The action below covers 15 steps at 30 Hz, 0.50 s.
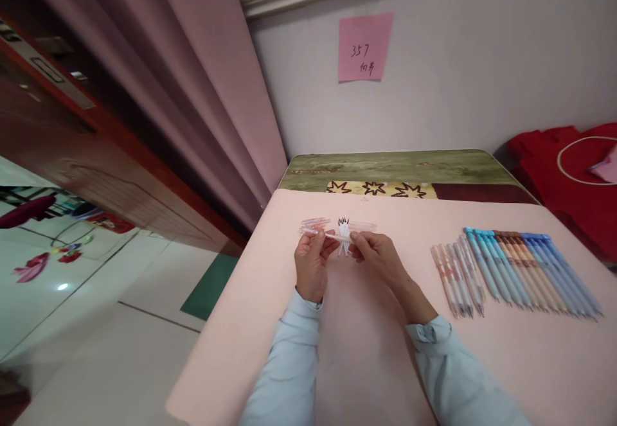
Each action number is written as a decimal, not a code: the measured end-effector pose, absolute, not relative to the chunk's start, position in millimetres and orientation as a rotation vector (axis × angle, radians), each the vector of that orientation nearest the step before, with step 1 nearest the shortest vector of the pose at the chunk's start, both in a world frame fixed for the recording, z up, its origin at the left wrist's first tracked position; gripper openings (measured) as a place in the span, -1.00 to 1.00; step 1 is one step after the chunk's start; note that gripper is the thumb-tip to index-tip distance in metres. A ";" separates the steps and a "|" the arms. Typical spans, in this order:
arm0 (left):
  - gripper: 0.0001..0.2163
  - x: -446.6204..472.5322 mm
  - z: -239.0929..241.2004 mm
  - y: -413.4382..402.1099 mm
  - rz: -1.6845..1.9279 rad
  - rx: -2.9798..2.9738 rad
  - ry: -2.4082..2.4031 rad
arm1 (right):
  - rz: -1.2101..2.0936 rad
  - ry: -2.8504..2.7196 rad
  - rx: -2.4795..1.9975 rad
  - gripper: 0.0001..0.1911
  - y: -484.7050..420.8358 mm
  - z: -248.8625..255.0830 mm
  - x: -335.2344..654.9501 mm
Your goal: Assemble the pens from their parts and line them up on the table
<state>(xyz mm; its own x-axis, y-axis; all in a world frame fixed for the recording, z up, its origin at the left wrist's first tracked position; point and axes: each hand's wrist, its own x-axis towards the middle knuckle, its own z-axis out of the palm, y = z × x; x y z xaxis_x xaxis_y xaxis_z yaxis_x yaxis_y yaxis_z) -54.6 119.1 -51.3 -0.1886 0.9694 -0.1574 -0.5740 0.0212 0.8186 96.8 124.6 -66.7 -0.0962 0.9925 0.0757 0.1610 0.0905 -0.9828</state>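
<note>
My left hand [311, 260] and my right hand [376, 252] are both closed on the two ends of a thin clear pen part [332, 236], held level just above the pink table top [366, 349]. Right behind it lie several clear pen barrels [315, 223] and a small bunch of white refills with dark tips [343, 228]. Both sleeves are light blue.
A row of several assembled pens [511, 270], pinkish, blue and brown, lies at the right. A green patterned cloth [385, 172] covers the table's far end. Red fabric [569, 182] sits at the far right. A pink note [364, 47] hangs on the wall; curtain and floor lie left.
</note>
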 end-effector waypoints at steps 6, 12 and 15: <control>-0.70 -54.0 -50.3 118.6 1.531 0.578 0.935 | 1.034 -1.450 -1.140 -0.63 124.3 -65.0 96.4; -0.70 -54.3 -50.5 118.8 1.528 0.588 0.940 | 1.142 -1.451 -1.241 -0.49 124.3 -65.4 96.5; -0.70 -54.4 -50.2 118.7 1.533 0.585 0.928 | 1.053 -1.474 -1.170 -0.61 124.6 -66.9 96.1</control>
